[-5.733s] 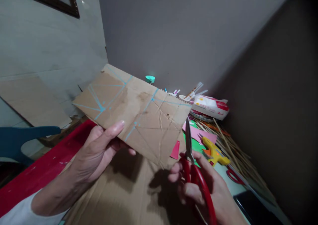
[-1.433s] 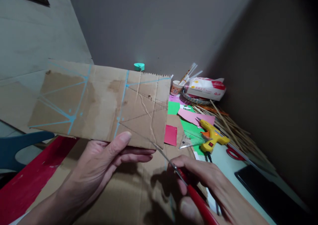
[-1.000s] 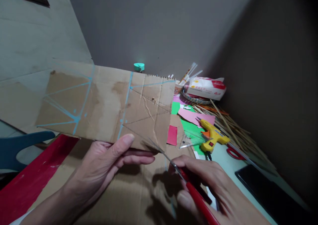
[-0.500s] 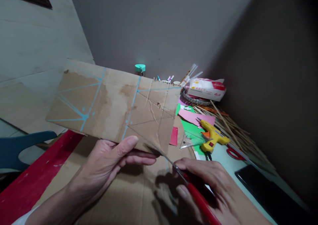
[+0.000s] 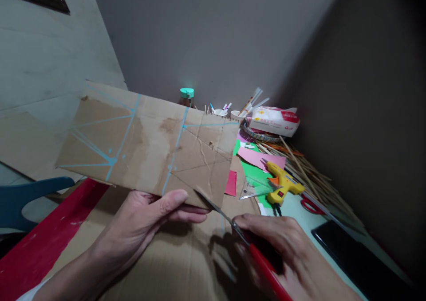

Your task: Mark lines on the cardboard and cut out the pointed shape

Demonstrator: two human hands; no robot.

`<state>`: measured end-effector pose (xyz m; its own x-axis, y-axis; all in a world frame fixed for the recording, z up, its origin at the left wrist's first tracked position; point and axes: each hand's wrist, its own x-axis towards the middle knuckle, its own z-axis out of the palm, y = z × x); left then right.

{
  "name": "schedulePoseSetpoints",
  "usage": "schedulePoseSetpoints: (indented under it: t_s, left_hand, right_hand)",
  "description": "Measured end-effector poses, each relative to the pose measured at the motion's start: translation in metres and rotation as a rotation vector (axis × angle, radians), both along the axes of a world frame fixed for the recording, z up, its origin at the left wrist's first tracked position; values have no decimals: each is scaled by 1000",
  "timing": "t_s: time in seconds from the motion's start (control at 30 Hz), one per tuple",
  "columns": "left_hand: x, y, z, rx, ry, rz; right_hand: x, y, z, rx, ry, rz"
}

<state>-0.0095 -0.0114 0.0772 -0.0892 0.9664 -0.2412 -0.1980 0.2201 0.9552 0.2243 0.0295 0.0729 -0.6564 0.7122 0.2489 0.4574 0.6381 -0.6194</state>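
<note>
A flat brown cardboard piece (image 5: 149,146) with blue and dark drawn lines is held up, tilted, in front of me. My left hand (image 5: 156,216) grips its lower edge, thumb on the face and fingers behind. Red-handled scissors (image 5: 266,265) are held in my right hand (image 5: 279,248), at the lower right. One blade lies across the front of the cardboard near its bottom right edge, its tip pointing up and left. The other blade is hidden from view. Under my hands lies a larger cardboard sheet (image 5: 159,265).
To the right are a yellow glue gun (image 5: 282,183), a clear set square (image 5: 254,188), pink paper (image 5: 259,157), wooden sticks (image 5: 313,177) and a black phone (image 5: 353,256). Behind stand a tissue pack (image 5: 274,119), cups of pens (image 5: 219,112) and a teal-lidded jar (image 5: 187,95). A blue chair (image 5: 33,199) is left.
The cardboard has shifted slightly down and left in view. The visible scissor blade still lies over its lower right edge, and both hands keep their grip.
</note>
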Motion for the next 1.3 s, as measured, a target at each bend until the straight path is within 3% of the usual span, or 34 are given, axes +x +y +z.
schedulePoseSetpoints:
  t_s: [0.27, 0.4, 0.57, 0.73, 0.93, 1.1, 1.3]
  left_hand:
    - [-3, -1, -2, 0, 40, -75]
    - [-3, -2, -3, 16, 47, -138]
    - [-4, -4, -3, -2, 29, -187]
    - [-3, -4, -4, 13, 29, -171]
    - [-4, -5, -4, -22, 115, -190]
    - [-4, -5, -1, -9, 68, -193]
    - [-4, 0, -5, -35, 106, -178]
  right_hand:
    - [-1, 2, 10, -110, -113, 20]
    - [-3, 0, 4, -196, -121, -13]
    - [-5, 3, -3, -281, -101, 74]
    - [-7, 2, 0, -353, -42, 82]
    - [-6, 2, 6, -241, -85, 74]
    - [-3, -4, -2, -122, -69, 24]
    - [-3, -11, -6, -111, -59, -28]
